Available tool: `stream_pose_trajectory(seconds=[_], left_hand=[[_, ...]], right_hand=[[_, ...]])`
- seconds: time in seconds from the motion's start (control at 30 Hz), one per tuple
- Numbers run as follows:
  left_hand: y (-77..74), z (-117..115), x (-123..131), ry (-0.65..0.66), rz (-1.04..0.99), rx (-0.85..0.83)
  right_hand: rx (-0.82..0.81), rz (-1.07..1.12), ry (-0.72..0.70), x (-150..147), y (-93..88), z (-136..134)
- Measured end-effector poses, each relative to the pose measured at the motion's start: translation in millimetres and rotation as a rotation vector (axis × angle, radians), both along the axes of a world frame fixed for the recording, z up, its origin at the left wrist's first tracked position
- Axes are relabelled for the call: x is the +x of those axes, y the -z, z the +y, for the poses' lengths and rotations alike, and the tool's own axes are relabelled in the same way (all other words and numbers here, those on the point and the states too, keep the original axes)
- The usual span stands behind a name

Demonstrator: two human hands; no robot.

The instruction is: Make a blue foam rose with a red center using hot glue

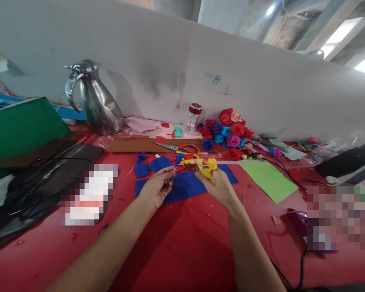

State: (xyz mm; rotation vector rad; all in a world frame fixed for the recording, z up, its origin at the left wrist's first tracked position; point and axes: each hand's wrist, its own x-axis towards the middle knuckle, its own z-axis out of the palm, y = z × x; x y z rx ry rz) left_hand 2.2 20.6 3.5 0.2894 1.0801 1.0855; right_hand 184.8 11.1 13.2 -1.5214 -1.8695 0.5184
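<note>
My right hand (218, 186) is wrapped round the handle of a yellow glue gun (200, 164), whose nozzle points left. My left hand (156, 187) pinches a thin wire or stick topped with a small blue felt piece (179, 159), close to the nozzle. Both hands hover over a blue felt sheet (185, 184) lying on the red table (176, 243). Small blue felt cut-outs (152, 165) lie just beyond my left hand.
Scissors with orange handles (179, 148) lie on a brown sheet (130, 144). A steel jug (93, 99), a small jar (193, 117) and a pile of felt flowers (228, 129) stand by the wall. A green sheet (269, 180) is at the right, black bags (24, 186) at the left.
</note>
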Motion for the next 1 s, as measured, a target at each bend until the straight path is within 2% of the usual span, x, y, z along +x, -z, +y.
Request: stream_pose_trajectory(seconds=[0.33, 0.57, 0.83, 1.0], left_hand=[[-0.5, 0.4, -0.1, -0.003, -0.025, 0.001], [0.4, 0.2, 0.5, -0.010, -0.013, 0.026], [-2.4, -1.0, 0.2, -0.016, 0.009, 0.026], [-0.3, -0.3, -0.4, -0.014, 0.004, 0.021]], right_hand=[[0.008, -0.138, 0.087, 3.0, -1.3, -2.5], [0.054, -0.057, 0.069, -2.7, -4.9, -7.4], [0.015, -0.200, 0.135, 1.1, -6.1, -6.7], [0.042, -0.067, 0.070, 5.0, -5.5, -5.0]])
